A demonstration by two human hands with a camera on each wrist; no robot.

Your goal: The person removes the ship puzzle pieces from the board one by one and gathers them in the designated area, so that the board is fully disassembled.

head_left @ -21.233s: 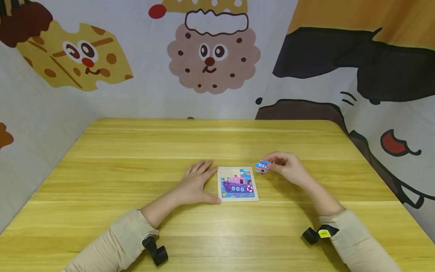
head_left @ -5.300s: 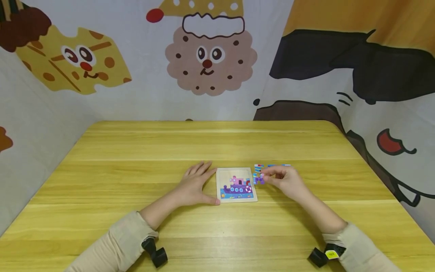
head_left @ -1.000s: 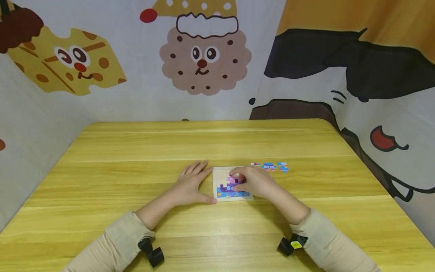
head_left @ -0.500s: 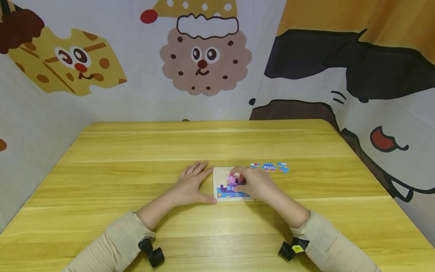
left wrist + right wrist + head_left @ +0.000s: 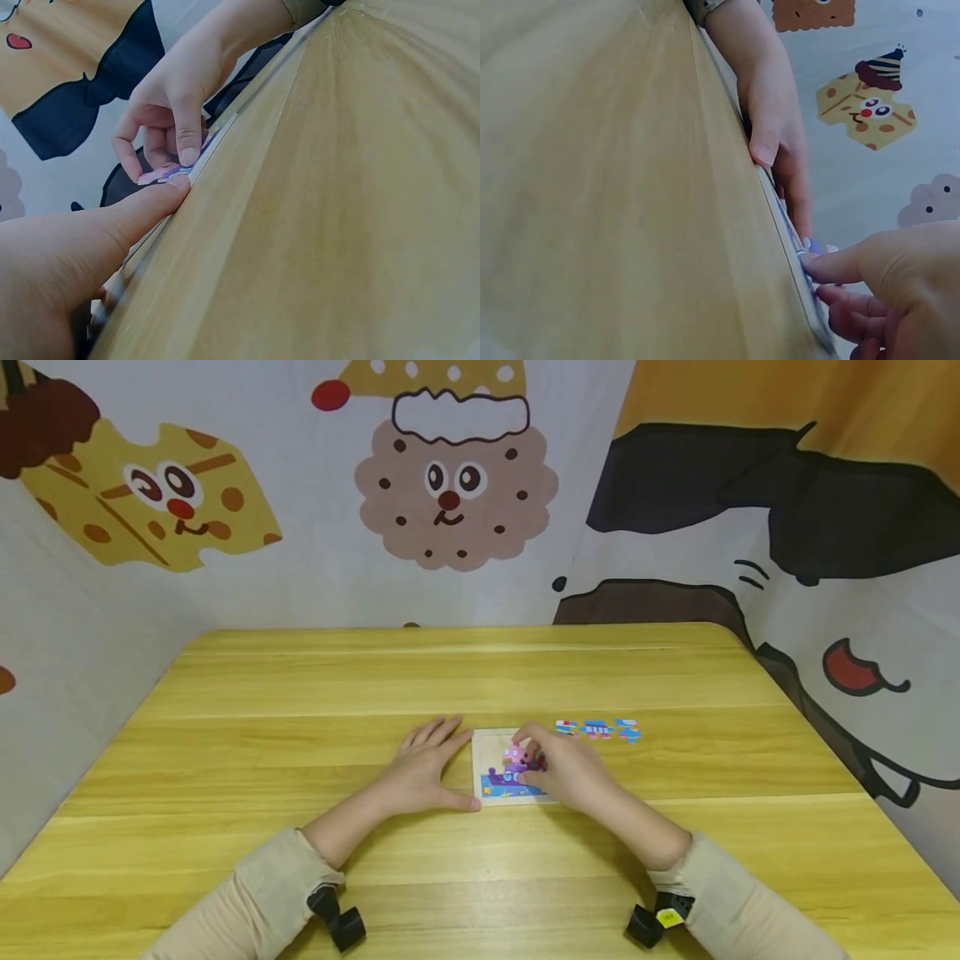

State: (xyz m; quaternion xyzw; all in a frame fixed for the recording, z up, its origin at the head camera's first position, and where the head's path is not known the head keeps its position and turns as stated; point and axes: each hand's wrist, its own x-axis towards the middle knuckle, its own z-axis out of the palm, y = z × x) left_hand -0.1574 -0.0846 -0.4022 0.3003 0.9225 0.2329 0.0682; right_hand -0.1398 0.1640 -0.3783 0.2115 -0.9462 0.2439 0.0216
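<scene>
A square wooden jigsaw puzzle tray (image 5: 491,739) lies on the table, its lower part filled with a purple ship and blue sea. My left hand (image 5: 420,770) is spread beside it, with the thumb and index finger touching its left edge. Over the tray, my right hand (image 5: 573,768) pinches a pink-and-purple puzzle piece (image 5: 514,755) between thumb and fingers. In the left wrist view, this piece (image 5: 161,175) looks tilted up from the tray. The right hand hides the tray's right side.
Several loose blue puzzle pieces (image 5: 597,729) lie in a row behind the right hand. The wooden table (image 5: 480,877) spreads around the tray. A cartoon-printed curtain (image 5: 300,602) hangs behind the table.
Over twenty seconds, pieces have left the tray's upper part and now lie in a row at right. In the last second, my right hand has tilted up the pink-and-purple piece; my left hand stays.
</scene>
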